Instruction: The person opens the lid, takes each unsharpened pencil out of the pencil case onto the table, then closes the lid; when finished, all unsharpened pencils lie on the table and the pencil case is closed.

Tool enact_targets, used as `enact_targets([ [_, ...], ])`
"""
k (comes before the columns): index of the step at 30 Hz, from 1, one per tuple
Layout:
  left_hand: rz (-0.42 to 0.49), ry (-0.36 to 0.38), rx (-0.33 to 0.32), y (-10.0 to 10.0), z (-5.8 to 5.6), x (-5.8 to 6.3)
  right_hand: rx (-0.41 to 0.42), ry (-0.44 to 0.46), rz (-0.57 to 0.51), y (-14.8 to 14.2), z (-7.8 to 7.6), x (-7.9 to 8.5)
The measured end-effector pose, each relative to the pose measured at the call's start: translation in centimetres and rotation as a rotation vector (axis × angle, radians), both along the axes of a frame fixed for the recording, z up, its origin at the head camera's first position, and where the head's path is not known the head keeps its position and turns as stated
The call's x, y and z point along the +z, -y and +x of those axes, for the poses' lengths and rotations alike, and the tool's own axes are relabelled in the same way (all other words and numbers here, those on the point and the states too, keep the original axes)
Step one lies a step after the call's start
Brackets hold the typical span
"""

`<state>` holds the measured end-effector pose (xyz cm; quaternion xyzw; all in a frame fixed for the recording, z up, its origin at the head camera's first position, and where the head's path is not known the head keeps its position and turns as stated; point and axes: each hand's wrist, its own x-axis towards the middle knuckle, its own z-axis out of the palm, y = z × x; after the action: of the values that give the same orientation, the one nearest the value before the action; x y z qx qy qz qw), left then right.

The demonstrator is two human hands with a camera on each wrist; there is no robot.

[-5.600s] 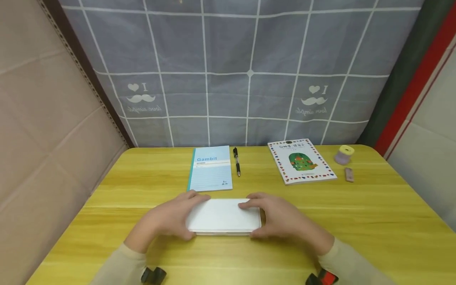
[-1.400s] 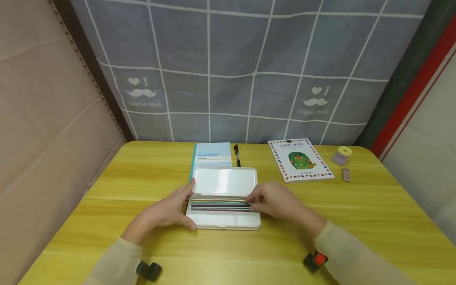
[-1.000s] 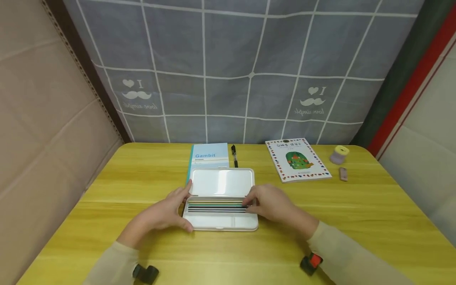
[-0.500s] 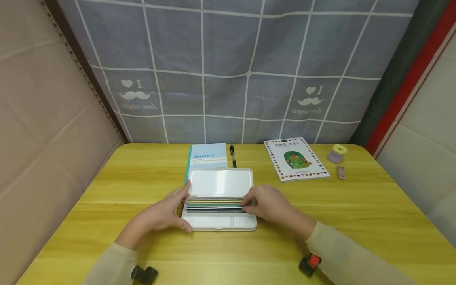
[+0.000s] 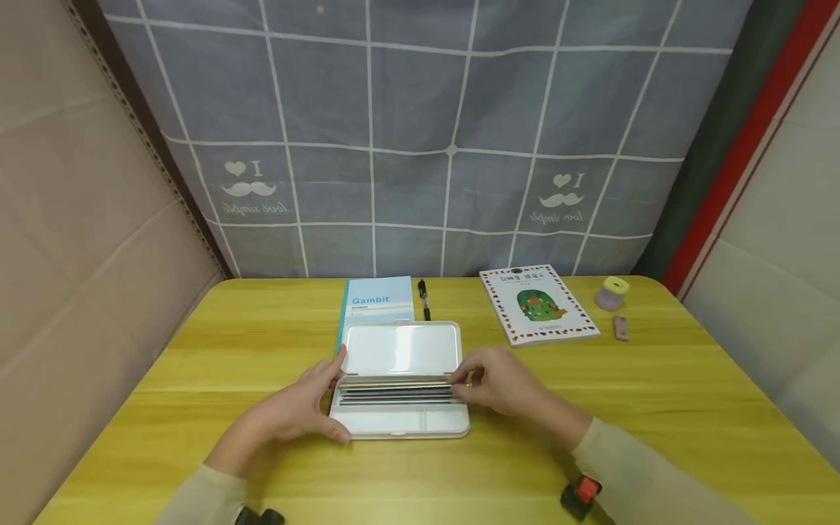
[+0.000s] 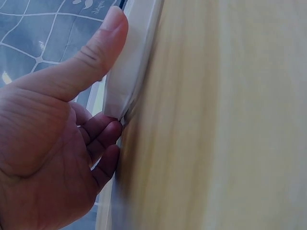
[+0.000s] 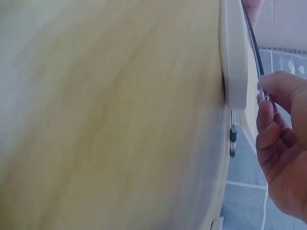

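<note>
A white pencil case (image 5: pixel 380 421) lies open near the middle of the table, its lid (image 5: pixel 402 348) tipped back over the notebook. Several thin pencils (image 5: pixel 394 394) in different colours lie lengthwise in its rear compartment; the front compartment shows bare white. At the case's left end, my left hand (image 5: pixel 295 410) holds it, thumb at the front corner and fingers behind. My right hand (image 5: pixel 502 380) is at the right end, pinching the tip of a dark pencil (image 7: pixel 255 48) between thumb and forefinger. The right wrist view shows something shiny at that tip; whether more than one is pinched cannot be told.
Behind the case lie a light blue notebook (image 5: pixel 377 299), partly covered by the lid, and a black pen (image 5: pixel 424 299). Farther right are a picture book (image 5: pixel 539 305), a yellow-and-purple round container (image 5: pixel 612 293) and a small pinkish block (image 5: pixel 620 328). A grey checked curtain (image 5: pixel 407 182) hangs behind.
The case was closed with both hands on it; now its lid is up. My right hand has moved to the pencils' right ends and stays there, while my left hand keeps holding the left end.
</note>
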<state>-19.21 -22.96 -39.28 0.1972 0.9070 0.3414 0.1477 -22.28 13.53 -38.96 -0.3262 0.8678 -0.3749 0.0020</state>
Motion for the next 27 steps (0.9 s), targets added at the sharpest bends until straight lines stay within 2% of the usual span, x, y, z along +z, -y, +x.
enact_targets([
  [3, -0.008, 0.000, 0.003, 0.0, 0.0, 0.0, -0.001, 0.022, -0.031, -1.0, -0.3, 0.0],
  [7, -0.023, 0.000, 0.003, 0.0, 0.1, 0.0, 0.006, 0.000, -0.077, -2.5, -0.7, 0.0],
  [13, -0.017, 0.007, 0.008, 0.0, 0.1, 0.1, -0.053, -0.001, -0.105, -4.9, -1.2, -0.1],
  [27, -0.002, 0.001, -0.002, 0.1, -0.1, 0.0, -0.181, 0.025, -0.037, -10.3, -1.6, -0.1],
])
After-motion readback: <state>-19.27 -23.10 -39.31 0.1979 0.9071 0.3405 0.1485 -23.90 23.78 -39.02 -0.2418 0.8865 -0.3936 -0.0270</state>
